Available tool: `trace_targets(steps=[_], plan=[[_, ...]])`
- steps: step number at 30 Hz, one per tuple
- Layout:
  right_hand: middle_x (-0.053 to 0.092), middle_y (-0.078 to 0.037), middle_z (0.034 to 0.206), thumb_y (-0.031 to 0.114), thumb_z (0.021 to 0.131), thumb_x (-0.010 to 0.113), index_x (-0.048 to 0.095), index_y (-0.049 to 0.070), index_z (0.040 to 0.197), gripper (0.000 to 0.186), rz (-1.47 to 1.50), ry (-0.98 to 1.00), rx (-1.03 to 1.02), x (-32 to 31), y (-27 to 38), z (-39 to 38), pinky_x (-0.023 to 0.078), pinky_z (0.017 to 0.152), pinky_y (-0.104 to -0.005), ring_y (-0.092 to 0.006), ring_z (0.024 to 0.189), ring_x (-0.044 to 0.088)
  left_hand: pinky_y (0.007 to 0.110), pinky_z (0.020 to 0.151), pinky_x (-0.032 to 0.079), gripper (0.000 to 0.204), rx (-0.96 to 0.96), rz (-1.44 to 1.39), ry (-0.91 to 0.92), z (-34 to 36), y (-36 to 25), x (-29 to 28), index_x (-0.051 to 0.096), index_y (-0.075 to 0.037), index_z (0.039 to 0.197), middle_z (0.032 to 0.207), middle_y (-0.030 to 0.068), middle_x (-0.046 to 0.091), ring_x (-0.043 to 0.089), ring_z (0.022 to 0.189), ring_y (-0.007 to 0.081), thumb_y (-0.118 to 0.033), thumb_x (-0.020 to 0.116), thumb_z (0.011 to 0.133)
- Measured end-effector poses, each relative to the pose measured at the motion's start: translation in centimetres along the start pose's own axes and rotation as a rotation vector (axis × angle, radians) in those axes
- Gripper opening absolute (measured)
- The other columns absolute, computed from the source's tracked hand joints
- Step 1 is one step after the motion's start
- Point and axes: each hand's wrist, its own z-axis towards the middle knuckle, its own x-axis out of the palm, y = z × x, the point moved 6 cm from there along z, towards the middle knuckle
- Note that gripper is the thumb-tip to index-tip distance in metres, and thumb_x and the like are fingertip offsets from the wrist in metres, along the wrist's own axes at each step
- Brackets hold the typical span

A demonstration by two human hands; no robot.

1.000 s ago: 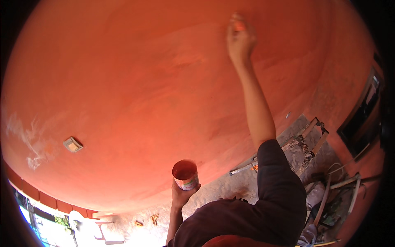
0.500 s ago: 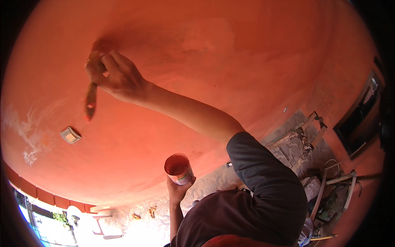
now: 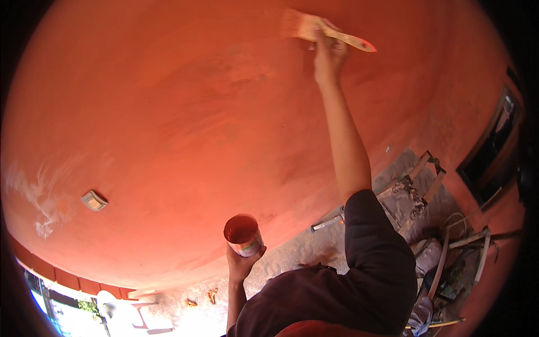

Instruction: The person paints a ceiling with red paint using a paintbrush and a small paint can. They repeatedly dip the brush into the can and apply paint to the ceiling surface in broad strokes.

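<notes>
High on the orange-red painted wall point(image 3: 196, 112), my right hand point(image 3: 327, 59) grips a broad paintbrush point(image 3: 359, 44) with a pale handle and red tip; its bristles are against the wall, slightly blurred. My left hand point(image 3: 241, 261) is wrapped round a cylindrical paint can point(image 3: 249, 249) with red paint inside, held upright lower down in the middle of the view. White smudges mark the wall at the left.
A small light switch point(image 3: 94, 200) is on the wall at left. At right are a dark window point(image 3: 491, 146), a paint-spattered metal frame point(image 3: 432, 174), and poles with clutter point(image 3: 463, 241). A bright opening with a plant point(image 3: 87, 306) shows at lower left.
My right hand swung left half a second ago and is back at upper right with the brush, now showing side-on. My left hand and the can moved slightly left and up since a second ago.
</notes>
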Motion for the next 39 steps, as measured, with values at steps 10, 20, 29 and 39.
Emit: trace_targets(steps=[10, 20, 29, 39], plan=[[0.081, -0.01, 0.116, 0.01, 0.106, 0.077, 0.075, 0.0, 0.131, 0.027, -0.508, -0.136, -0.257, -6.4, 2.7, 2.2, 0.062, 0.081, -0.0359, -0.0182, 0.103, 0.075, 0.041, 0.105, 0.059, 0.088, 0.028, -0.003, 0.027, 0.1, -0.2, 0.3, 0.057, -0.002, 0.15, 0.138, 0.0122, 0.072, 0.07, 0.125, 0.0223, -0.016, 0.104, 0.077], [0.069, -0.015, 0.106, -0.004, 0.083, 0.075, 0.074, 0.003, 0.128, 0.045, -0.905, 0.196, -0.95, 20.5, 6.9, -17.3, 0.058, 0.065, -0.0415, -0.0302, 0.083, 0.066, 0.04, 0.102, 0.06, 0.084, 0.026, -0.034, -0.036, -2.2, 1.4, -1.2, 0.058, -0.002, 0.149, 0.134, 0.0107, 0.072, 0.071, 0.12, 0.0214, -0.012, 0.103, 0.079], [0.078, -0.016, 0.11, -0.003, 0.088, 0.081, 0.076, 0.006, 0.127, 0.04, -0.156, 0.492, -0.443, 24.7, 9.5, -21.8, 0.064, 0.078, -0.0452, -0.0361, 0.096, 0.077, 0.039, 0.102, 0.06, 0.079, 0.006, -0.071, -0.068, -2.9, 1.5, -2.0, 0.061, -0.001, 0.146, 0.132, 0.0104, 0.073, 0.071, 0.119, 0.0211, -0.011, 0.102, 0.08], [0.077, -0.007, 0.119, 0.009, 0.108, 0.078, 0.072, -0.003, 0.135, 0.03, -0.105, 0.042, -0.07, 2.8, 1.7, -6.7, 0.06, 0.082, -0.026, -0.0103, 0.1, 0.072, 0.037, 0.092, 0.061, 0.063, 0.042, -0.067, -0.032, -1.7, 0.5, -0.9, 0.067, -0.003, 0.133, 0.118, 0.0057, 0.074, 0.072, 0.106, 0.0167, -0.009, 0.099, 0.079]])
